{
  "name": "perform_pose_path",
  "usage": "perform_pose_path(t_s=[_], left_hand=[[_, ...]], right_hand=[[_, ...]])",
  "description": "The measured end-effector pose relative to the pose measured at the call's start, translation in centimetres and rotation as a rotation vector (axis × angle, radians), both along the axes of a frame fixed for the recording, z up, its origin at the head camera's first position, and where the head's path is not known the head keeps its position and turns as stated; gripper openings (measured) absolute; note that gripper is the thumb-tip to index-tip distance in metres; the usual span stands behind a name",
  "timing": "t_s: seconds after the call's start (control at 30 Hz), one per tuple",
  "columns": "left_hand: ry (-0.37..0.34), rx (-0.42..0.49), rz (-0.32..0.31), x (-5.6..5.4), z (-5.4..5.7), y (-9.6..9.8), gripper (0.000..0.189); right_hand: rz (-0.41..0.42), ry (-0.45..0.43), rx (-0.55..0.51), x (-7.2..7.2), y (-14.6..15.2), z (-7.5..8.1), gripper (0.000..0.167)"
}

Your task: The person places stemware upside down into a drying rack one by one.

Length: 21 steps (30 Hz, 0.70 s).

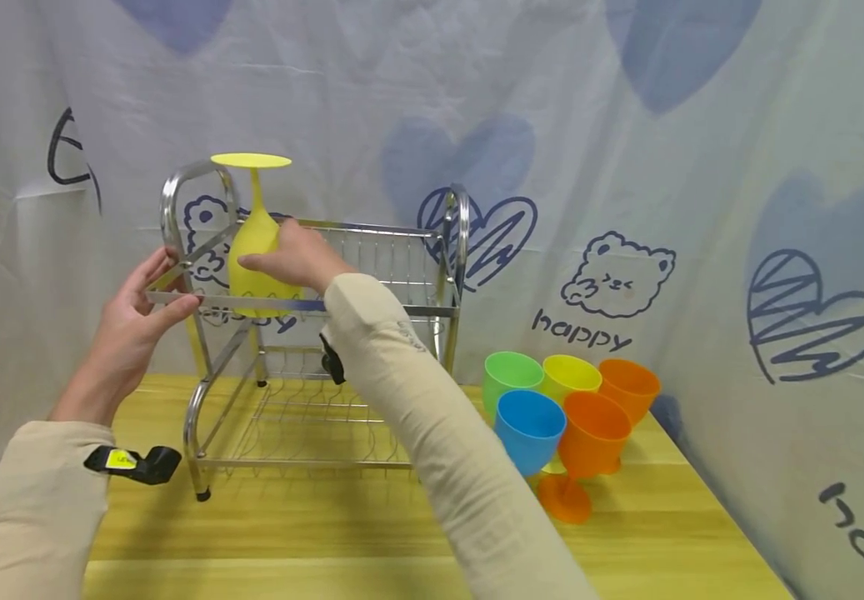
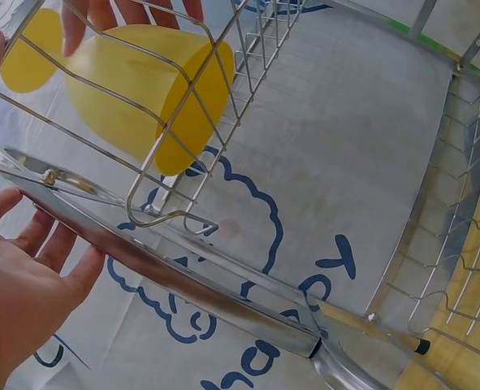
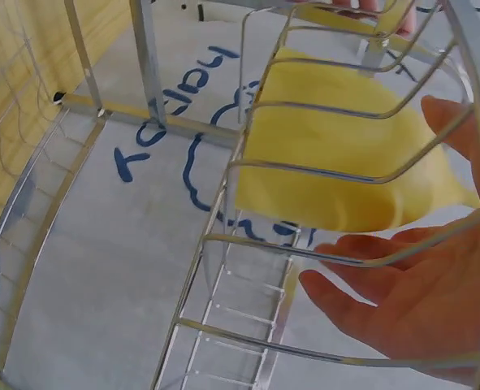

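Observation:
A yellow plastic goblet (image 1: 267,229) stands upside down in the upper tier of a metal dish rack (image 1: 327,304), its round foot on top. My right hand (image 1: 297,254) holds the goblet's bowl, thumb on the near side and fingers around the far side. In the right wrist view, the goblet's bowl (image 3: 337,146) shows behind the rack's wires, between the thumb and fingers. At the rack's upper left front corner, my left hand (image 1: 139,312) grips the frame between thumb and fingers. The left wrist view shows its fingers (image 2: 57,244) against the metal tube.
Right of the rack, several goblets stand upright close together: green (image 1: 512,375), blue (image 1: 529,429), yellow (image 1: 572,375) and orange (image 1: 596,429). The rack's lower tier (image 1: 312,408) sits above the wood-grain table (image 1: 312,533). A printed curtain (image 1: 611,175) hangs behind and beside the table.

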<state>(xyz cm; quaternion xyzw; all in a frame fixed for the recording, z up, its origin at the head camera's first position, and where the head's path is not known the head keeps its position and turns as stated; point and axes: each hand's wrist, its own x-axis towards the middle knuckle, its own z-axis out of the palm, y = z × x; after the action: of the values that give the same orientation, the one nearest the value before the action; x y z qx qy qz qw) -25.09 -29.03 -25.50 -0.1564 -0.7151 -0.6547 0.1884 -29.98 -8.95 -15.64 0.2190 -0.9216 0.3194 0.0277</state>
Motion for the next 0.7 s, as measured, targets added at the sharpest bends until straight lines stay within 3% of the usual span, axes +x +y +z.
perform_pose_path(t_s=[0.2, 0.43, 0.57, 0.7], left_hand=[[-0.002, -0.026, 0.030, 0.1, -0.2, 0.0, 0.072], [-0.007, -0.025, 0.045, 0.3, -0.3, 0.1, 0.071], [-0.020, -0.063, 0.084, 0.6, -0.2, 0.1, 0.070], [-0.057, -0.150, 0.159, 1.1, -0.1, 0.1, 0.072]], right_hand=[[0.069, -0.003, 0.064, 1.0, 0.8, 0.8, 0.037], [0.105, 0.081, 0.175, 3.0, 2.6, 2.6, 0.071], [0.150, 0.138, 0.210, 3.9, 4.7, 3.7, 0.072], [0.180, 0.187, 0.179, 4.6, 7.4, 4.4, 0.066]])
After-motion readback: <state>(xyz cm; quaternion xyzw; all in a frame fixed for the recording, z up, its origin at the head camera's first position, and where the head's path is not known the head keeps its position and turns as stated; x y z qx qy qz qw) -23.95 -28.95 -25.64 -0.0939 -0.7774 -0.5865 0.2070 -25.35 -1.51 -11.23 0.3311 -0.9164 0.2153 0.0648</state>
